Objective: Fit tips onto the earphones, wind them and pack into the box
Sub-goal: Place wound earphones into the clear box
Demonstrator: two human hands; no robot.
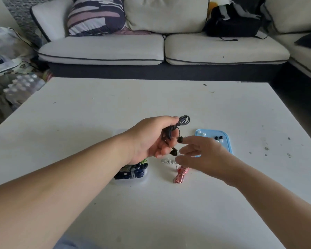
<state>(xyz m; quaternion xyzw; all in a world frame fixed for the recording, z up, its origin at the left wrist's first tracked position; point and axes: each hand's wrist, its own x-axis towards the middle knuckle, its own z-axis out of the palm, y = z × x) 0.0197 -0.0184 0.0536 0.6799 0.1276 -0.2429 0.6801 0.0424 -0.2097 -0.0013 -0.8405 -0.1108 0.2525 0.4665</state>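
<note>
My left hand (152, 139) grips a wound bundle of dark grey earphones (182, 121) above the white table (169, 97); two black earbuds (174, 151) dangle below its fingers. My right hand (203, 157) hovers just right of the buds, fingers loosely spread and blurred, holding nothing that I can make out. A clear plastic box (131, 178) with dark blue and green earphones lies under my left wrist. White earphones (167, 161) and a pink wound pair (180, 175) lie on the table below my hands. A light blue tray (224, 139) to the right holds white and black ear tips.
A white sofa (162, 49) with a striped cushion (96, 16) and a black bag (233, 22) stands beyond the table's far edge. Bottled water packs (20, 88) and clutter sit on the floor at the left.
</note>
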